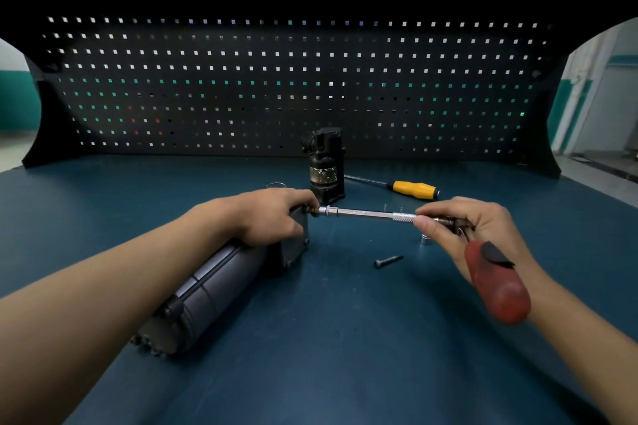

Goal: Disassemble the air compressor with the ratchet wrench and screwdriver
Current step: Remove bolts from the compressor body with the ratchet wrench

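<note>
Compressor body (221, 283) lies on its side on the blue counter (345, 355), its long dark cylinder running from near left up toward the middle, with the boxy end facing right. My left hand (272, 217) rests on that boxy end, the grip clenched over its top edge, fingertips close to where the tool meets it.

My right hand (473, 235) holds the ratchet wrench (497, 283): fingers and thumb pinch around its head, while the red handle hangs down toward me past my wrist. From the head a silver extension bar (366, 214) runs level to the left, and the socket (326, 210) at its tip sits against the end of the compressor body, just beside my left fingertips. I cannot tell what the socket is seated on.

On the counter between my hands, a little nearer, lies a loose dark bolt (388, 261). A small silver socket (424, 239) stands just below my right fingers. Two thin pins (385, 207) stand upright just beyond the bar.

Farther back, a second dark compressor part (326, 166) stands upright, and to its right the screwdriver (412, 189) with the yellow handle lies flat, its shaft pointing left toward that part. A small wire ring (276, 185) lies left of the upright part. A black pegboard (276, 79) closes off the far edge.
</note>
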